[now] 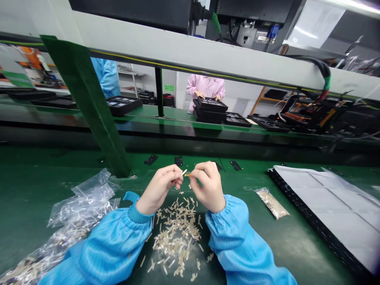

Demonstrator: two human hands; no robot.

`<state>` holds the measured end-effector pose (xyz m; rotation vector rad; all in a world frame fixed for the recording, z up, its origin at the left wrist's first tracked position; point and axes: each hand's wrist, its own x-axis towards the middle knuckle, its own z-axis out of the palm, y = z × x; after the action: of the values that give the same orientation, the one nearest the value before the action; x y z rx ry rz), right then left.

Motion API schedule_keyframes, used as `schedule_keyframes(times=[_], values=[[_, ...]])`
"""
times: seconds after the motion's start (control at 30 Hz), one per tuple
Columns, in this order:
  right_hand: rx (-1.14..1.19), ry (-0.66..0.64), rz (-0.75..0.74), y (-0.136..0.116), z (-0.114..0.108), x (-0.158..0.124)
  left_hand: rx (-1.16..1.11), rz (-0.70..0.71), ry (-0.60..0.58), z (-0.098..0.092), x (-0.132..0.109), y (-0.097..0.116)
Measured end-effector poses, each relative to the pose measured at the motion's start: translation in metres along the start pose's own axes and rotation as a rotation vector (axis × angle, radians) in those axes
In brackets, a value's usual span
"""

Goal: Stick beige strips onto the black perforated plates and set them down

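My left hand (160, 185) is closed in a pinch on a small pale strip (184, 172), which sticks out past the fingertips. Facing it, my right hand (210, 187) pinches a tiny orange-yellow piece (187, 175) between thumb and forefinger. The two pieces are very near each other; whether they touch I cannot tell. Below both hands, a loose pile of small beige strips (178, 233) is spread over the green table (252, 245). Both wrists are in blue elastic-cuffed sleeves.
Clear plastic bags (86, 202) lie at the left. To the right are a bag of beige pieces (271, 202) and a black tray with a white sheet (326, 209). Small black parts (236, 165) lie behind my hands. A green post (89, 103) rises left; a person in pink (204, 85) handles stacked trays beyond.
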<state>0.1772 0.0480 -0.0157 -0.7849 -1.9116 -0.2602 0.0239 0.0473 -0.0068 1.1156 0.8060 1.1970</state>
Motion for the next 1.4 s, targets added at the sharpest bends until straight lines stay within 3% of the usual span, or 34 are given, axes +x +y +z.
schedule_keyframes(times=[0.07,0.17,0.37,0.5,0.67,0.87,1.07,1.17,1.27,1.4], values=[[-0.004,-0.063,0.135,0.009,0.004,-0.001,-0.022,0.018,0.043,-0.007,0.006,-0.003],[-0.089,-0.372,0.420,0.033,0.024,-0.004,-0.048,0.060,0.121,-0.019,0.014,-0.003],[-0.202,-0.686,0.576,0.085,0.101,-0.005,-0.045,0.129,0.182,-0.030,0.016,0.006],[-0.335,-0.796,0.656,0.099,0.139,-0.003,-0.023,0.143,0.181,-0.030,0.015,0.010],[-0.424,-0.822,0.694,0.100,0.154,-0.001,0.030,0.161,0.168,-0.029,0.013,0.012],[-0.361,-0.806,0.701,0.103,0.131,0.016,0.212,0.206,0.172,-0.030,0.014,0.012],[-0.099,-0.716,0.479,0.076,0.060,0.027,0.583,0.370,0.209,-0.036,0.019,0.005],[0.038,-0.680,0.370,0.052,0.027,0.021,0.964,0.494,0.054,-0.033,0.019,0.000],[0.249,-0.478,0.318,0.037,0.010,0.011,1.210,0.545,-0.145,-0.026,0.016,-0.005],[0.366,-0.122,0.424,0.031,0.005,0.004,1.176,0.549,-0.268,-0.017,0.010,-0.007]])
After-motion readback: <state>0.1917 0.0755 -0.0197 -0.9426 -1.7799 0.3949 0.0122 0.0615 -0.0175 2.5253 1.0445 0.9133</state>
